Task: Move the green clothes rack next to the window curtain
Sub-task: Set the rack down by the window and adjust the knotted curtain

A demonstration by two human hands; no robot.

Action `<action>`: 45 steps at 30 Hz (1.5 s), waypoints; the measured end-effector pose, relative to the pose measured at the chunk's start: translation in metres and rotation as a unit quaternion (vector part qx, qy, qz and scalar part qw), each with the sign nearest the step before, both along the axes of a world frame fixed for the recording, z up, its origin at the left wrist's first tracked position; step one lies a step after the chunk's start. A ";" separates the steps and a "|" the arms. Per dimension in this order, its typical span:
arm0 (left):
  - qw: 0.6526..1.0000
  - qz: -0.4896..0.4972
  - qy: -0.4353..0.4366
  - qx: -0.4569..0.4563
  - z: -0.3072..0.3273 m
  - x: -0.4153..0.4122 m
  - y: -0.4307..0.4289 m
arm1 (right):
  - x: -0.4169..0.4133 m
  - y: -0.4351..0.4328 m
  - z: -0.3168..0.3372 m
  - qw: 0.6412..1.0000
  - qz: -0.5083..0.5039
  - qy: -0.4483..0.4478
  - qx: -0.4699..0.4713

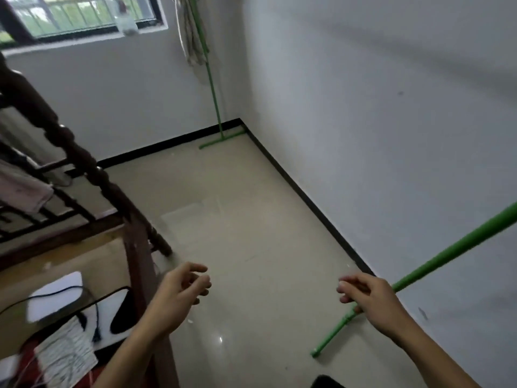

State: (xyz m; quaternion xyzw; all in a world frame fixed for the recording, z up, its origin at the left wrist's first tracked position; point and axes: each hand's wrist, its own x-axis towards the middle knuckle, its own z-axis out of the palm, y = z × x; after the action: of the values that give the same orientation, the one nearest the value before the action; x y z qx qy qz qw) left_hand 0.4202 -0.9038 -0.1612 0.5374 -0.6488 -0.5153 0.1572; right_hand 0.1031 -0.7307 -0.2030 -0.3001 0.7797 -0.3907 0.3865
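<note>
The green clothes rack stands along the right wall. Its far upright [213, 91] rises in the room's corner, with its foot bar [222, 140] on the floor against the skirting. A bundled pale window curtain [192, 37] hangs right beside that upright. The rack's near green pole [447, 252] slants down to the floor at the lower right. My right hand [369, 299] is in front of this pole, fingers loosely spread and not wrapped around it. My left hand [181, 289] hovers over the floor with fingers apart, holding nothing.
A dark carved wooden frame [84, 163] with cloth draped on it fills the left side. Below it, a wooden surface holds a white box [56, 295], black cables and a striped cloth. A barred window [84, 15] is at the top left. Beige tile floor [251, 219] lies between frame and wall.
</note>
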 end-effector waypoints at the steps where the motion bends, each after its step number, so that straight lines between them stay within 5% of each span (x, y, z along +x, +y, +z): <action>1: 0.999 0.037 -0.001 0.016 -0.009 0.021 0.000 | 0.009 -0.009 -0.002 1.000 0.006 -0.013 0.001; 9: 0.969 0.227 0.007 0.097 -0.051 0.095 -0.028 | 0.037 -0.118 -0.017 0.996 0.071 -0.049 0.034; 15: 0.955 0.285 0.008 0.084 -0.052 0.080 -0.145 | 0.026 -0.266 -0.025 0.992 0.120 -0.043 0.012; 29: 0.943 0.326 0.064 0.019 -0.015 0.036 -0.449 | 0.013 -0.634 0.017 0.970 0.239 -0.024 -0.027; 45: 0.968 0.228 0.102 -0.030 0.015 -0.003 -0.892 | 0.004 -1.013 0.032 0.984 0.155 -0.016 -0.081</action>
State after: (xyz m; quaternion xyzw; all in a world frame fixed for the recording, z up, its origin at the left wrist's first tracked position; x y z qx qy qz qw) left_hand 0.4176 -1.7962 -0.1461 0.6104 -0.5051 -0.4983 0.3520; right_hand 0.1068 -1.7435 -0.1713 -0.4416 0.6831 -0.3926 0.4293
